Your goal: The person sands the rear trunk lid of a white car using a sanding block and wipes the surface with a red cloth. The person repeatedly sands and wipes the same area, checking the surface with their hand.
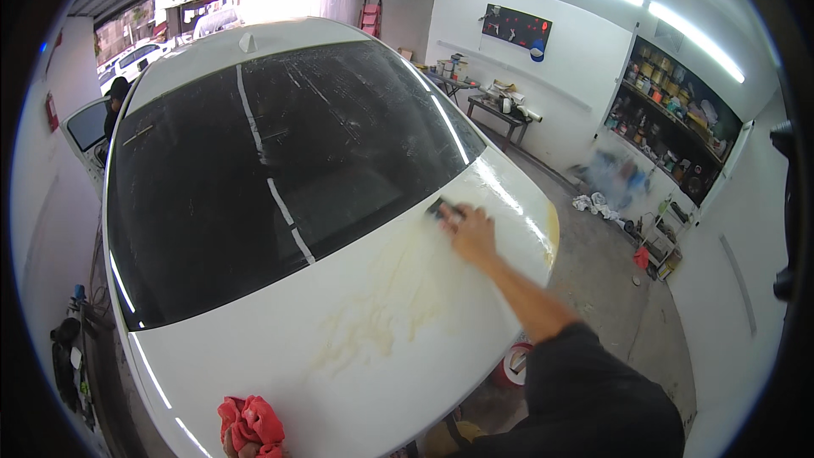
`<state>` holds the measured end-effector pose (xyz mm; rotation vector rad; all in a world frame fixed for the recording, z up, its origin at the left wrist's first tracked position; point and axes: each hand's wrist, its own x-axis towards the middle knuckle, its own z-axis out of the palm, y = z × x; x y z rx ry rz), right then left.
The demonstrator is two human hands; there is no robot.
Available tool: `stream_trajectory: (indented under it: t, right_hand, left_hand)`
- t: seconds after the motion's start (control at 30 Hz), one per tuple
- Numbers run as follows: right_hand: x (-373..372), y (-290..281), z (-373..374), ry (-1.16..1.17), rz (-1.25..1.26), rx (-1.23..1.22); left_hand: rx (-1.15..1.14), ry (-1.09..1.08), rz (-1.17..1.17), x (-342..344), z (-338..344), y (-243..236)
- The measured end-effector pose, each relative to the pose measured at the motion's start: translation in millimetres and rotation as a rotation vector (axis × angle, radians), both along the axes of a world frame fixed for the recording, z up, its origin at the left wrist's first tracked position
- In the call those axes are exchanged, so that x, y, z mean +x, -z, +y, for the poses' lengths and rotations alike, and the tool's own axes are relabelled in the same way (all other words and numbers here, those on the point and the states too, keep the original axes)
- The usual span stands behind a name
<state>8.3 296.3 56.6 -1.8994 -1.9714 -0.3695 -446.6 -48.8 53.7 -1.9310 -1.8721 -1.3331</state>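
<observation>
A white car [475,322] fills the middle, its trunk lid nearest me and its dark rear window [212,203] beyond. My right hand [471,236] reaches over the lid, fingers closed on a small dark block [437,208] that is pressed to the white paint just below the glass. The hand is slightly blurred. Yellowish wet streaks [373,331] run down the lid to the left of that arm. At the lower edge, my left hand [248,450] shows only in part, gripping a crumpled red cloth [253,418] above the lid's near left side.
Beside the open car door [89,125] a person [114,106] in dark clothes is partly hidden. Floor items include a red-and-white can [514,365] by the car's near right corner and white rags [598,204]. Benches [498,114] and a crowded shelf [678,102] line the right wall.
</observation>
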Motion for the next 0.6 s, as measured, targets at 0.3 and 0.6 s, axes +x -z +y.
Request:
stream_trajectory:
  t: [0.3, 0.6]
  right_hand:
    - [18.5, -16.9, 15.5, 0.274, 0.039, 0.03]
    - [-12.5, -3.8, -37.7, -0.195, 0.005, 0.039]
  left_hand:
    - [-0.008, -0.023, 0.0, 1.0, -0.5, 3.4]
    - [0.03, -0.008, -0.016, -0.3, -0.3, 5.3]
